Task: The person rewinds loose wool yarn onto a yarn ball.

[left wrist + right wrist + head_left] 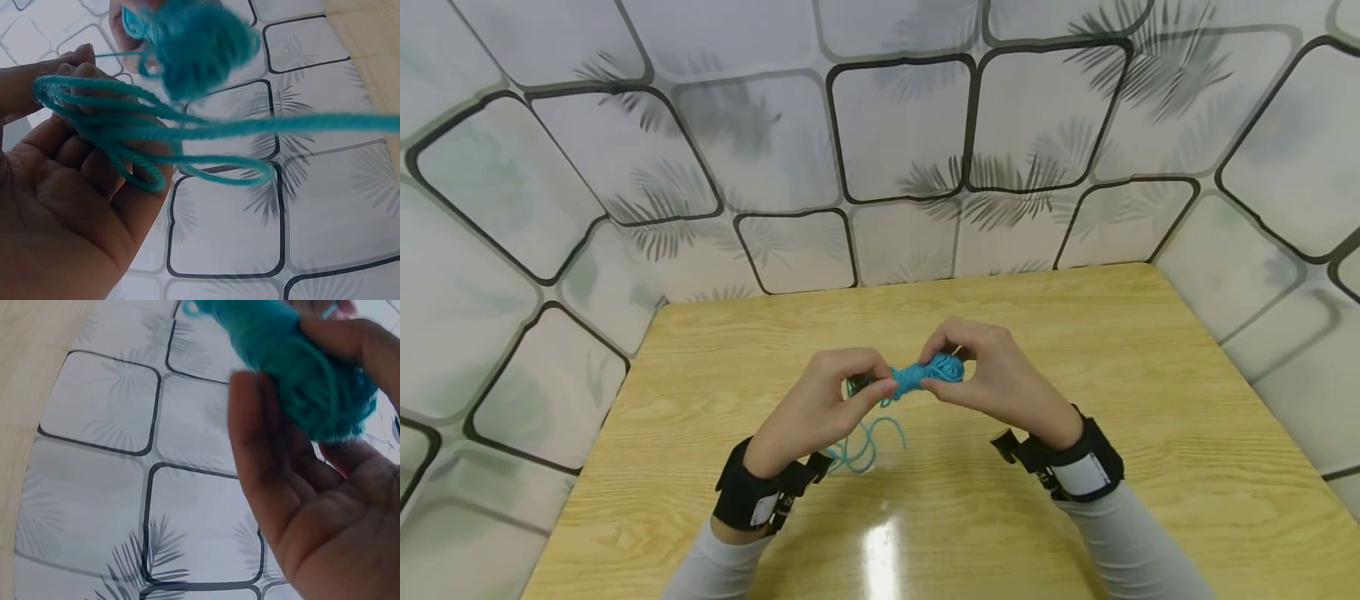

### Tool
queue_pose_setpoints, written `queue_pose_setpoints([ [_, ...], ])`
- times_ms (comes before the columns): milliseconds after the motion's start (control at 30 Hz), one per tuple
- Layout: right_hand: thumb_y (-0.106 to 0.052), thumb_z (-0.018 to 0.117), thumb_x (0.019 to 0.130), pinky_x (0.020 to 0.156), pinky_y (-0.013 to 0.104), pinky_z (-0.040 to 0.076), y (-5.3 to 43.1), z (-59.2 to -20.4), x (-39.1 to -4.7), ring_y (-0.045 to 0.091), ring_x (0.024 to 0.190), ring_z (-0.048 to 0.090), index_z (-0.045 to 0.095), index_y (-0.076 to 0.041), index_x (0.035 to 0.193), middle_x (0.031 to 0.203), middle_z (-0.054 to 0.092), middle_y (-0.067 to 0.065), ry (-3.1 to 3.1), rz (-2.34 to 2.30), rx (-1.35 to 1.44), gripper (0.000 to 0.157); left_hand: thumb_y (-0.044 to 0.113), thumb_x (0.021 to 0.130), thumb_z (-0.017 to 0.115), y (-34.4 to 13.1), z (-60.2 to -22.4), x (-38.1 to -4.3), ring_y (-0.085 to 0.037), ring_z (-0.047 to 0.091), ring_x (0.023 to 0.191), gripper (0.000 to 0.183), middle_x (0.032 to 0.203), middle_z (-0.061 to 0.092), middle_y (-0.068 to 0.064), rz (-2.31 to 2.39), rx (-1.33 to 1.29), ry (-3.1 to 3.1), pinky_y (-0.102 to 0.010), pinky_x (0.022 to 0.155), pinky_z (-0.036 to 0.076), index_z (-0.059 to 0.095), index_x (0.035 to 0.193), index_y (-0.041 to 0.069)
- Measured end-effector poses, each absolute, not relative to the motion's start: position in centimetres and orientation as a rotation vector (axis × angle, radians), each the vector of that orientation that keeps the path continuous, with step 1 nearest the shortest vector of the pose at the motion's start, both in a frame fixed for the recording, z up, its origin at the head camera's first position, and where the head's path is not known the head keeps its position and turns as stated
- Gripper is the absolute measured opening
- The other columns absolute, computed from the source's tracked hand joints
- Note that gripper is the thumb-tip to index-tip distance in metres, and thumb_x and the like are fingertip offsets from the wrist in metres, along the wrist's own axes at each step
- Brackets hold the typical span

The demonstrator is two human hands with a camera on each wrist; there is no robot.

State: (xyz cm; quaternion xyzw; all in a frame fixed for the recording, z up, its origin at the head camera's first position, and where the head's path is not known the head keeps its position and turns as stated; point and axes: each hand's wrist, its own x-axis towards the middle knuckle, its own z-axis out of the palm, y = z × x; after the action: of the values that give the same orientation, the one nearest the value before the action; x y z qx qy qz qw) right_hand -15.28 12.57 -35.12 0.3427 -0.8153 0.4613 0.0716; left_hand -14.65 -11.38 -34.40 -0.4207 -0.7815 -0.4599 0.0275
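A small bundle of turquoise yarn [945,367], wound tight around its middle, is held above the table between both hands. My right hand [1003,375] grips its right end between thumb and fingers; the right wrist view shows the fingers curled around the yarn bundle [306,381]. At the other end, my left hand [827,404] pinches a strand of yarn between thumb and forefinger. Several loose loops of yarn [144,129] lie across the left fingers in the left wrist view. From that hand a loose yarn tail [859,461] hangs in curls toward the table.
The light wood-grain table [1150,400] spreads beneath both hands. Patterned white panels [902,125] with dark outlines and leaf prints stand behind it and along both sides. Black wrist straps with small mounts [1078,467] sit on both wrists.
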Motion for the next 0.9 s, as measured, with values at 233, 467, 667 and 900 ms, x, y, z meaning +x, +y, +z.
queue_pose_setpoints([
  [233,-0.011,0.080,0.081,0.068,0.040,0.059,12.4,-35.5,-15.8,0.011,0.082,0.063,0.067,-0.010,0.096,0.098,0.070,0.005,-2.351,1.293,0.696,0.020,0.008,0.096,0.062,-10.8,-34.4,-14.2,-0.009,0.051,0.060,0.013,0.067,0.059,-0.004,-1.421,-1.321,-2.363,-0.032,0.053,0.049,0.066,0.085,0.010],
  [467,-0.012,0.077,0.085,0.074,0.043,0.056,12.6,-35.8,-16.1,0.014,0.084,0.065,0.066,-0.011,0.100,0.099,0.073,0.006,-2.390,1.244,0.555,0.019,0.008,0.096,0.062,-10.2,-34.5,-13.9,-0.007,0.051,0.058,0.013,0.065,0.058,-0.003,-1.447,-1.355,-2.328,-0.032,0.052,0.050,0.066,0.084,0.010],
  [667,-0.008,0.076,0.085,0.074,0.038,0.057,12.9,-35.9,-16.3,0.013,0.085,0.065,0.067,-0.008,0.102,0.100,0.073,0.007,-2.310,1.287,0.521,0.019,0.008,0.097,0.061,-9.9,-34.7,-13.8,-0.009,0.054,0.059,0.013,0.067,0.061,-0.004,-1.462,-1.374,-2.329,-0.031,0.052,0.052,0.067,0.086,0.009],
  [900,0.005,0.068,0.088,0.077,0.015,0.056,13.6,-34.7,-15.8,0.016,0.093,0.064,0.063,0.007,0.108,0.110,0.068,0.006,-1.985,1.951,0.631,0.021,0.012,0.099,0.059,-9.6,-35.3,-14.4,-0.007,0.053,0.058,0.014,0.067,0.062,-0.005,-1.464,-1.411,-2.392,-0.028,0.049,0.048,0.067,0.087,0.010],
])
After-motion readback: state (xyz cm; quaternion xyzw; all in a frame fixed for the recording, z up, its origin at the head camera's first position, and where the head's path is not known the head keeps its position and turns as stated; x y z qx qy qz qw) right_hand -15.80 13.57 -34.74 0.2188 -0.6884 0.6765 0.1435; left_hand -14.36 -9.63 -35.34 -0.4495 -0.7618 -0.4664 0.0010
